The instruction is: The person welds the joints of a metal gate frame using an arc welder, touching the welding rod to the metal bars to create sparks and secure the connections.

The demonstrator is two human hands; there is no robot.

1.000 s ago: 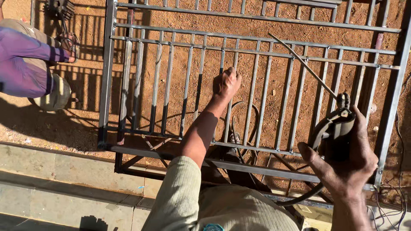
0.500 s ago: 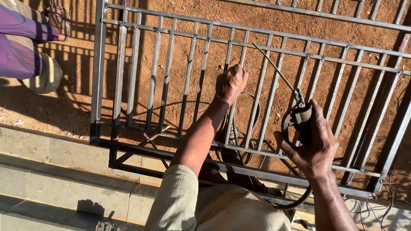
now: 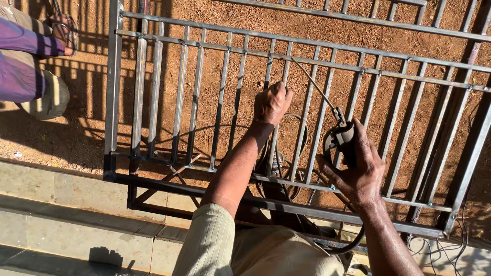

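Over on the far left, another person's purple sleeve (image 3: 23, 61) juts in above the reddish dirt ground (image 3: 215, 87), a hand at its end near the top corner. Next comes the grey metal grille (image 3: 179, 102), lying flat over the dirt with its long bars running away from the person and its near edge over a stone step (image 3: 66, 214). Toward the middle, the left hand (image 3: 272, 102) reaches out from a pale striped sleeve (image 3: 207, 245), fingers curled tight into a fist around one upright bar of the grille. Just right of it, a thin welding rod (image 3: 314, 87) slants up and to the left, its tip touching the cross rail near the fist. The rod sits in a dark electrode holder (image 3: 341, 138), which the right hand (image 3: 358, 171) clasps, fingers wrapped around the handle. A black cable (image 3: 353, 243) loops down from the holder toward the person's lap. Thin wires (image 3: 455, 245) lie at the lower right.
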